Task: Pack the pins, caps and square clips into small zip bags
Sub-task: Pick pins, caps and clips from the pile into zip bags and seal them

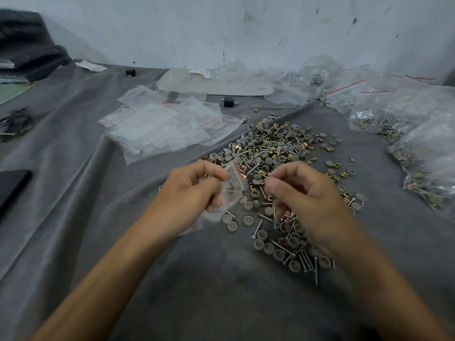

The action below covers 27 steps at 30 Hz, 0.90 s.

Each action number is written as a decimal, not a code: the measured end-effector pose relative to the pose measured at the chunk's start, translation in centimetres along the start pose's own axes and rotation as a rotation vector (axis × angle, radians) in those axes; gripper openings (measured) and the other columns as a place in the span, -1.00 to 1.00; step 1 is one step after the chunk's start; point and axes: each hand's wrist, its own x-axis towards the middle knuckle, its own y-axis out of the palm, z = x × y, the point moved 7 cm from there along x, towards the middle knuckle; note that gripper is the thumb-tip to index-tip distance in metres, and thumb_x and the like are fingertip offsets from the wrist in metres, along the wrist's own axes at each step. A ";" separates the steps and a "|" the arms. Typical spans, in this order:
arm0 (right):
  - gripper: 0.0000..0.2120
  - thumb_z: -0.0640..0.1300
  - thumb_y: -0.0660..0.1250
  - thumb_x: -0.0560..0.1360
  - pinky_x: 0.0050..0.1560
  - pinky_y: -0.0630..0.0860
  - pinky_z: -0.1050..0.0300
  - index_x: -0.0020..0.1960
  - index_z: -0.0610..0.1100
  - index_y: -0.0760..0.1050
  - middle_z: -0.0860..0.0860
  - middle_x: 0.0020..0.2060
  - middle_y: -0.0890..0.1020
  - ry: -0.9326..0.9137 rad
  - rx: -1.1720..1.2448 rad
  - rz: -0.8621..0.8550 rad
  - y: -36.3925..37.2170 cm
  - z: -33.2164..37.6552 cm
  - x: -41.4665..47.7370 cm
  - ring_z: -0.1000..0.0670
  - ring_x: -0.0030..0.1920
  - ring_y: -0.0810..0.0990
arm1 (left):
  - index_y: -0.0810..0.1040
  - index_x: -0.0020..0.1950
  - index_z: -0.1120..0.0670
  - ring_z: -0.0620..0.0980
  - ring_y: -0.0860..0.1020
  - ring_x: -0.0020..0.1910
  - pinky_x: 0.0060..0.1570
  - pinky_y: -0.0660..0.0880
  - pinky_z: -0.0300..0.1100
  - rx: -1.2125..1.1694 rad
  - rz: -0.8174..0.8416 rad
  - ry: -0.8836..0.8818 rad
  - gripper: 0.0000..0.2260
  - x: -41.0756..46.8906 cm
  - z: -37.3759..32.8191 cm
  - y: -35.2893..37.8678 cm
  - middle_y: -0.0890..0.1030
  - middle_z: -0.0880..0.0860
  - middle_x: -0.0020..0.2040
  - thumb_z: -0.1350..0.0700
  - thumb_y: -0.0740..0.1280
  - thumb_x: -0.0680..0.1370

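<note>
A heap of grey round caps, silver pins and brass square clips [275, 148] covers the grey cloth ahead of me and runs down under my right hand. My left hand [194, 190] grips a small clear zip bag [231, 190] with its mouth turned toward the heap; a few pins show inside it. My right hand [302, 193] hovers just right of the bag, fingers curled, thumb and forefinger pinched together on what looks like thin pins; the items are mostly hidden by the fingers.
A stack of empty zip bags [160, 126] lies at the left back. Filled bags [403, 124] pile up along the right side. A small black block [228, 102] and a large plastic sheet [214, 82] lie near the wall. A dark flat object [12, 188] sits at the left edge.
</note>
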 end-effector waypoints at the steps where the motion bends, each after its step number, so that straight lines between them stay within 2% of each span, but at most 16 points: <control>1: -0.95 -0.13 0.45 0.51 -0.36 0.58 0.13 -0.07 -0.08 0.60 -0.03 -0.27 0.66 0.044 0.125 -0.016 0.1 -0.2 0.0 0.02 -0.36 0.58 | 0.65 -0.03 0.08 -0.09 0.48 -0.42 -0.35 0.45 -0.32 0.039 0.028 0.014 -0.76 -0.2 0.0 0.6 0.58 0.04 -0.43 0.35 0.25 0.58; 3: -0.86 -0.08 0.46 0.42 -0.35 0.59 0.16 -0.05 -0.10 0.61 -0.08 -0.28 0.66 0.131 0.324 -0.006 0.7 -0.5 0.0 0.04 -0.35 0.58 | 0.64 -0.02 0.05 -0.10 0.47 -0.40 -0.32 0.46 -0.30 0.090 0.074 0.025 -0.76 -0.5 -0.1 1.6 0.59 0.01 -0.43 0.34 0.26 0.58; 5: -0.82 -0.11 0.45 0.42 -0.32 0.60 0.18 -0.01 -0.14 0.59 -0.10 -0.25 0.67 0.174 0.407 0.011 1.2 -0.7 -0.1 0.02 -0.31 0.61 | 0.63 0.00 0.03 -0.07 0.46 -0.38 -0.29 0.45 -0.19 0.122 0.091 0.023 -0.77 -0.5 0.1 2.1 0.60 0.00 -0.42 0.33 0.27 0.58; 8: -0.83 -0.17 0.41 0.49 -0.27 0.63 0.16 0.05 -0.19 0.55 -0.15 -0.18 0.71 0.170 0.405 0.015 1.4 -0.8 -0.2 -0.06 -0.23 0.69 | 0.63 0.00 -0.02 0.00 0.46 -0.36 -0.23 0.41 -0.06 0.154 0.105 0.022 -0.79 -0.6 0.3 2.6 0.61 0.00 -0.42 0.28 0.29 0.58; 11: -0.83 -0.14 0.41 0.48 -0.24 0.63 0.15 0.04 -0.16 0.55 -0.18 -0.06 0.73 0.158 0.388 0.043 1.8 -0.5 -0.4 -0.13 -0.11 0.74 | 0.62 0.03 -0.05 0.03 0.47 -0.35 -0.22 0.43 -0.02 0.147 0.124 0.028 -0.81 -0.8 0.3 3.1 0.61 0.01 -0.42 0.13 0.27 0.50; 14: -0.84 -0.11 0.40 0.49 -0.25 0.64 0.15 0.03 -0.14 0.54 -0.17 0.03 0.72 0.173 0.406 0.086 2.0 -0.4 -0.6 -0.17 -0.03 0.74 | 0.61 0.09 -0.06 -0.01 0.47 -0.37 -0.24 0.43 -0.02 0.169 0.126 0.049 -0.80 -0.7 0.4 3.0 0.61 -0.01 -0.41 0.20 0.29 0.58; 19: -0.77 -0.07 0.42 0.46 -0.26 0.65 0.15 0.05 -0.14 0.53 -0.17 0.08 0.71 0.225 0.511 0.106 2.0 -0.4 -0.5 -0.19 0.04 0.73 | 0.61 0.12 -0.08 -0.07 0.46 -0.39 -0.26 0.43 -0.06 0.206 0.081 0.095 -0.73 -0.5 0.2 2.4 0.61 -0.03 -0.42 0.28 0.28 0.61; 23: -0.79 -0.09 0.39 0.48 -0.18 0.66 0.12 0.07 -0.15 0.52 -0.21 0.12 0.69 0.262 0.583 0.172 2.4 -0.4 -0.6 -0.17 0.09 0.71 | 0.62 0.18 -0.13 -0.20 0.46 -0.44 -0.36 0.41 -0.24 0.269 0.108 0.142 -0.74 -0.7 0.3 2.8 0.63 -0.05 -0.39 0.20 0.30 0.62; 27: -0.84 -0.08 0.39 0.49 -0.16 0.65 0.13 0.04 -0.12 0.56 -0.20 0.10 0.70 0.271 0.527 0.196 2.7 -0.5 -0.8 -0.15 0.10 0.71 | 0.61 0.16 -0.13 -0.26 0.45 -0.47 -0.42 0.35 -0.38 0.295 0.092 0.172 -0.80 -0.6 0.3 2.6 0.67 -0.07 -0.35 0.14 0.35 0.63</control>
